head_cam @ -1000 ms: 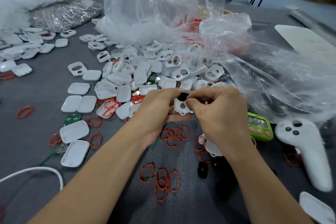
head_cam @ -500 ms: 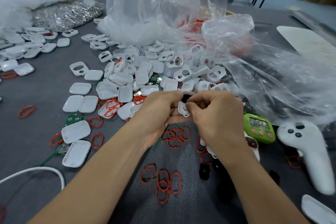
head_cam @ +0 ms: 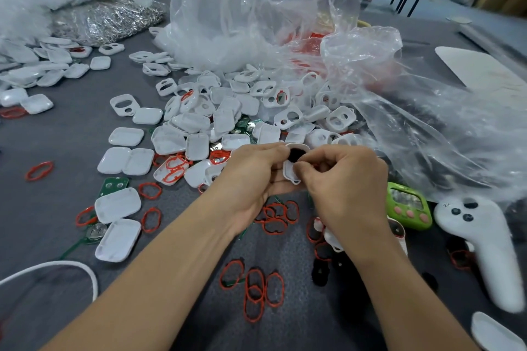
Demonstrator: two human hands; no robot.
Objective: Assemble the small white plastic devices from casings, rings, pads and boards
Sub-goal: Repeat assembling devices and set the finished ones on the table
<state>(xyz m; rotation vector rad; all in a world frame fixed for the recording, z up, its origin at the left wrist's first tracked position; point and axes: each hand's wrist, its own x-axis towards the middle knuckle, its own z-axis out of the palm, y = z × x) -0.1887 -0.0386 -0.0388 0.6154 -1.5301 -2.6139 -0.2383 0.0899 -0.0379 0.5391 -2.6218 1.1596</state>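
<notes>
Both hands meet over the middle of the table around one small white casing (head_cam: 290, 172), tilted on edge. My left hand (head_cam: 251, 177) grips it from the left. The fingertips of my right hand (head_cam: 342, 179) pinch a black pad (head_cam: 296, 153) that sits in the casing's upper opening. Behind the hands lies a heap of white casings (head_cam: 228, 117) with green boards (head_cam: 245, 125) among them. Red rings (head_cam: 258, 291) lie scattered on the grey cloth near my forearms. Black pads (head_cam: 320, 273) rest under my right wrist.
Crumpled clear plastic bags (head_cam: 256, 23) rise behind the heap and spread to the right. A green timer (head_cam: 407, 206) and a white controller (head_cam: 482, 245) lie right of my right hand. A white cable (head_cam: 57, 265) curves at the lower left. Flat white lids (head_cam: 117, 234) lie left.
The casing has turned more on edge between my hands and my right fingertips have shifted onto the black pad in its opening. Both hands stay in about the same place.
</notes>
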